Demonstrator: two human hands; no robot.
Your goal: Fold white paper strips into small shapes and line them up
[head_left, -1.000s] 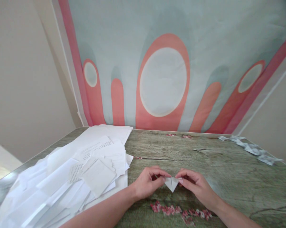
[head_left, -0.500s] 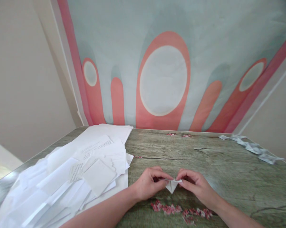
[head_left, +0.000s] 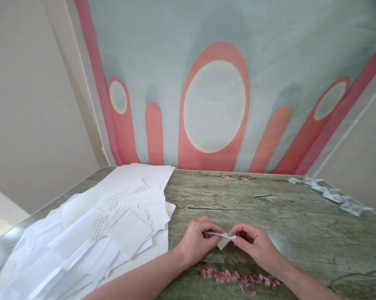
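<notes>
Between both hands, just above the table, is a small folded white paper (head_left: 224, 241). Its upper edge runs as a narrow strip from one hand to the other, and a pointed flap hangs below. My left hand (head_left: 200, 239) pinches the strip's left end between thumb and fingers. At the other end, my right hand (head_left: 252, 241) grips the paper with thumb and fingertips. Both hands are closed, and the fingers cover part of the folds.
A spread pile of white paper sheets and pieces (head_left: 78, 237), some printed, covers the left of the wood-patterned table (head_left: 219, 196). Several small folded papers (head_left: 332, 193) lie in a row at the far right edge. Behind the table stands a patterned wall panel (head_left: 166, 50).
The folded paper has tilted between my hands: its hanging triangle now looks narrower and the top strip shows longer. My right hand has shifted slightly left.
</notes>
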